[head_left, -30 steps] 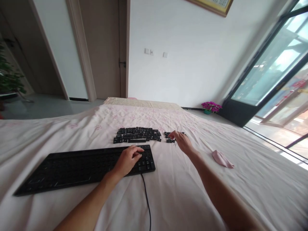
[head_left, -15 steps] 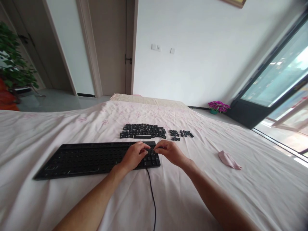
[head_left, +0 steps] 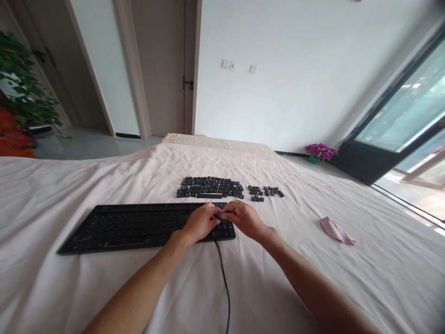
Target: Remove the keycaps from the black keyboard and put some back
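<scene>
I am resting my left hand (head_left: 200, 223) and right hand (head_left: 246, 219) on the right end of the black keyboard (head_left: 139, 226), which is lying on the bed (head_left: 69, 287) in front of me. Both grips are curling inward, fingertips almost meeting over the keys; I cannot tell whether either is pinching anything. Loose keycaps (head_left: 210, 187) are lying in rows just beyond the keyboard, with a pink cloth (head_left: 336, 230) well off to the right.
</scene>
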The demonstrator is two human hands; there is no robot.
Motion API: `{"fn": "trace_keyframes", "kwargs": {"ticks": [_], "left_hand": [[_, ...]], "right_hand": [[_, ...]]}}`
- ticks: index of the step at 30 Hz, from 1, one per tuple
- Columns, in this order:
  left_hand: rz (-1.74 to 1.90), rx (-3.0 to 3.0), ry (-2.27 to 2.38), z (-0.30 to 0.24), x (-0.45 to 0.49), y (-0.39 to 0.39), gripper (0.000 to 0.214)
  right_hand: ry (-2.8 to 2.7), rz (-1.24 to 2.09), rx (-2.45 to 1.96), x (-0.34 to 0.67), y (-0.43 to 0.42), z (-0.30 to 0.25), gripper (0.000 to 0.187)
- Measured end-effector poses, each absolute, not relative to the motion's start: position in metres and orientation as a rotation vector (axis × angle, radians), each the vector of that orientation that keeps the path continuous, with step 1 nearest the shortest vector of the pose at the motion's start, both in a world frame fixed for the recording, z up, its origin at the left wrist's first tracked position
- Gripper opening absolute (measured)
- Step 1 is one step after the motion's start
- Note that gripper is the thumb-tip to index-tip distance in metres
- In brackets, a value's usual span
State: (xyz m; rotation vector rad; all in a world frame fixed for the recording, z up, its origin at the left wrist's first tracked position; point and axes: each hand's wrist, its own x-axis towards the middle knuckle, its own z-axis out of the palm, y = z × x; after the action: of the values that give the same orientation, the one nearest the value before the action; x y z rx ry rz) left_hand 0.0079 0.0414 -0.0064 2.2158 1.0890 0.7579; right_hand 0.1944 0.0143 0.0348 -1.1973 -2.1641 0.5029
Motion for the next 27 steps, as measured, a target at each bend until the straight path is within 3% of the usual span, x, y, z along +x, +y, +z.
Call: {"fn": "trace_keyframes", "kwargs": {"ticks": [4, 15, 25, 27], "left_hand": [[0.685, 2.291, 1.157, -0.005, 0.015, 0.043, 0.009], [0.798, 2.449, 1.138, 0.001, 0.017, 0.027, 0.031], [1.034, 2.161, 0.955, -0.007, 0.017, 0.035, 0.008], [1.046, 2.074, 0.934, -0.008, 0.017, 0.037, 0.016]], "right_hand": [[-2.15, 0.547, -1.053, 0.191, 0.014, 0.028, 0.018], [-1.929, 0.372, -0.9, 0.183, 0.006, 0.002, 0.022], [-1.919, 0.241, -0.945, 0.18, 0.006, 0.011, 0.02], [-1.982, 0.17, -0.955, 0.182, 0.003, 0.017, 0.019]]}}
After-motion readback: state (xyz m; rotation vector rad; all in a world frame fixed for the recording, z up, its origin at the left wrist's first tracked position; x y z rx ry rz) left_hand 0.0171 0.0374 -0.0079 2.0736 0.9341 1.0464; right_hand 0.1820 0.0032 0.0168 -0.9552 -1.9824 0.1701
